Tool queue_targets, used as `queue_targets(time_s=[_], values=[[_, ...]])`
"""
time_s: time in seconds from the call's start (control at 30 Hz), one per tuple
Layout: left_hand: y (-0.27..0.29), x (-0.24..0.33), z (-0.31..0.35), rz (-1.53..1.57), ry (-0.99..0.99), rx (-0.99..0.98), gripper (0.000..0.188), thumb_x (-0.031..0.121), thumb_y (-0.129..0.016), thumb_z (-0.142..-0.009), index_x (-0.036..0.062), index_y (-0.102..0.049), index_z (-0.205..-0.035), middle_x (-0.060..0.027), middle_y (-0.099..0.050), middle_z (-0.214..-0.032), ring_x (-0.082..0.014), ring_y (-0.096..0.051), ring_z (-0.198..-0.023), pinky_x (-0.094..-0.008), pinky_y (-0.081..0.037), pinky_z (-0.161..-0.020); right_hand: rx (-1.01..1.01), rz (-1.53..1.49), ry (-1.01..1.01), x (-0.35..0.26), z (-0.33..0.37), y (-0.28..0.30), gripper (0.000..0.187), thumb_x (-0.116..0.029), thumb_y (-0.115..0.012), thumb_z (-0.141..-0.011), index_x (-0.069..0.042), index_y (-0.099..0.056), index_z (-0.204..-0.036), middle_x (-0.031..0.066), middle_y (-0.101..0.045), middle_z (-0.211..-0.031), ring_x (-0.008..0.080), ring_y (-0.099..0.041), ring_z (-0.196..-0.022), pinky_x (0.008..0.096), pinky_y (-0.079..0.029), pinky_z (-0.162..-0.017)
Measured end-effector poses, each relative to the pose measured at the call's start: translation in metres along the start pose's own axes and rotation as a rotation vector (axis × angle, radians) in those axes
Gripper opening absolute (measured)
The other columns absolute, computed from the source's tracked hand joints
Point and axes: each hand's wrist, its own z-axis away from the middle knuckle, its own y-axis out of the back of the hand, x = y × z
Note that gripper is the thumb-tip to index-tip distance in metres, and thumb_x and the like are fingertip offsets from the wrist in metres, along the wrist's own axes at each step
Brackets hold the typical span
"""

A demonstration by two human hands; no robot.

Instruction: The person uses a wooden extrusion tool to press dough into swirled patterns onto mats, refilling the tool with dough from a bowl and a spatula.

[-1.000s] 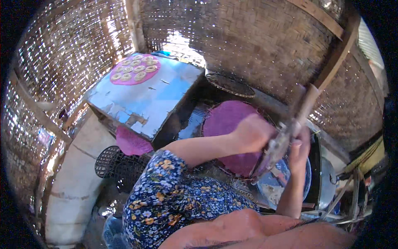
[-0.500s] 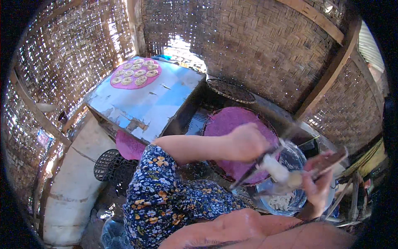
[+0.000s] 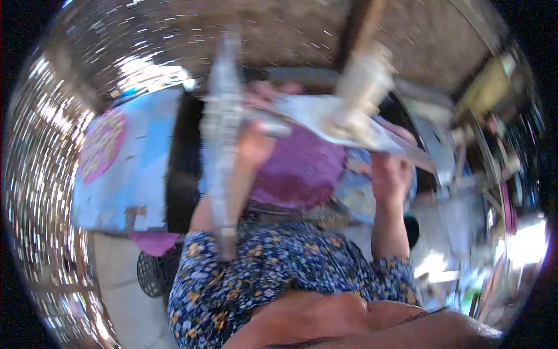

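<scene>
- pale board (image 3: pixel 308 113) with a pale cylinder (image 3: pixel 369 81) rising from it is held up right of centre, above the right side of a round purple mat (image 3: pixel 299 168); blur hides whether the cylinder is fixed to it.
- hands are apart: the right hand (image 3: pixel 390 171) is clamped on the board's near right part, the left hand (image 3: pixel 256 142) wrapped around a narrow grey slab (image 3: pixel 224 128) standing upright to the left.
- board and slab look stiff, probably with some weight; the cylinder likely makes the board top-heavy.
- best hold seems the right end, fingers beneath, kept level; a lumpy cream patch (image 3: pixel 349 125) at the cylinder's foot may be soft and slippery.
- far left, a pink disc (image 3: pixel 124 129) of pale rounds lies on the blue-white counter (image 3: pixel 151 157); those rounds look soft, easily dented.
</scene>
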Motion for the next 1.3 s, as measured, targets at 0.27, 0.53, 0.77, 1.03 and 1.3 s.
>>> queue_targets(time_s=[0.27, 0.53, 0.77, 1.03, 1.3], values=[[0.011, 0.056, 0.016, -0.192, -0.116, 0.158, 0.041, 0.048, -0.054, -0.074, 0.0182, -0.052, -0.102, -0.0118, -0.050, -0.111, -0.0358, -0.041, -0.108, -0.0511, -0.026, -0.095, -0.639, 1.771, -0.391, 0.140, 0.033, 0.175, 0.038, -0.030, -0.060, -0.072, -0.007, -0.057, -0.102, 0.0151, -0.052, -0.106, 0.0268, -0.048, -0.099, 0.0410, -0.035, -0.087], [0.015, 0.086, 0.028, -0.054, -0.059, 0.111, 0.046, 0.046, -0.053, -0.075, 0.0160, -0.049, -0.110, -0.0141, -0.047, -0.116, -0.0308, -0.040, -0.111, -0.0517, -0.028, -0.094, -0.787, 1.982, -0.560, 0.120, 0.033, 0.221, 0.016, -0.016, -0.053, -0.071, -0.008, -0.065, -0.077, 0.0083, -0.063, -0.078, 0.0232, -0.062, -0.073, 0.0363, -0.048, -0.058], [0.015, 0.108, 0.039, -0.087, -0.048, 0.217, 0.045, 0.045, -0.055, -0.075, 0.0135, -0.050, -0.107, -0.0147, -0.046, -0.116, -0.0307, -0.037, -0.113, -0.0517, -0.028, -0.094, -0.891, 1.957, -0.429, 0.050, 0.008, 0.182, 0.013, -0.018, -0.055, -0.068, -0.009, -0.064, -0.068, 0.0103, -0.062, -0.069, 0.0241, -0.061, -0.068, 0.0360, -0.048, -0.057], [0.008, 0.126, 0.051, -0.089, -0.078, 0.229, 0.042, 0.041, -0.058, -0.074, 0.0127, -0.052, -0.104, -0.0112, -0.046, -0.116, -0.0290, -0.038, -0.113, -0.0495, -0.030, -0.094, -1.059, 1.906, -0.006, 0.138, 0.031, 0.194, 0.013, -0.016, -0.052, -0.067, -0.011, -0.064, -0.064, 0.0067, -0.061, -0.068, 0.0200, -0.060, -0.064, 0.0324, -0.046, -0.055], [-0.003, 0.155, 0.079, -0.290, -0.221, 0.385, 0.042, 0.045, -0.059, -0.072, 0.0133, -0.052, -0.099, -0.0058, -0.049, -0.111, -0.0255, -0.039, -0.111, -0.0512, -0.027, -0.095, -1.237, 1.775, -0.010, 0.152, 0.037, 0.190, 0.013, -0.017, -0.053, -0.066, -0.010, -0.064, -0.065, 0.0076, -0.062, -0.071, 0.0204, -0.061, -0.065, 0.0340, -0.047, -0.055]])
